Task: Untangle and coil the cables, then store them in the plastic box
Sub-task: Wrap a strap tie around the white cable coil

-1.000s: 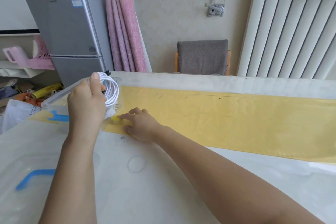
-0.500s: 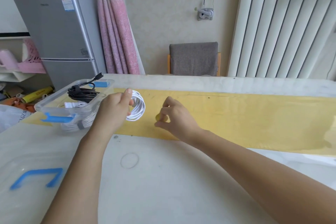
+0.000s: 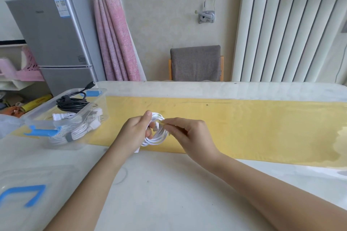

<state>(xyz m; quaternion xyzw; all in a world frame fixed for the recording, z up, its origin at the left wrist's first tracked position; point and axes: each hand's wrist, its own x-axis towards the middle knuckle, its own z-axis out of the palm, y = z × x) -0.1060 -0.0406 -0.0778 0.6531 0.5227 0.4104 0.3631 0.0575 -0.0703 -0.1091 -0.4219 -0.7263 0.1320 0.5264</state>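
Observation:
My left hand [image 3: 138,130] grips a coiled white cable [image 3: 159,134] above the table's middle, just over the yellow strip. My right hand [image 3: 189,133] pinches something small and pale yellowish at the top of the coil; what it is I cannot tell. The clear plastic box [image 3: 94,103] with blue handles stands at the left. Inside it lie a coiled black cable [image 3: 71,102] and bundled white cables [image 3: 80,127] with plugs.
The box's clear lid [image 3: 24,193] with a blue handle lies at the near left. A yellow cloth strip [image 3: 244,127] runs across the white table. A grey chair [image 3: 195,63] stands behind the far edge, a fridge [image 3: 54,43] at the back left.
My left hand has carried the white coil from over the box rightward to the table's middle. My right hand has lifted off the table and come to the coil.

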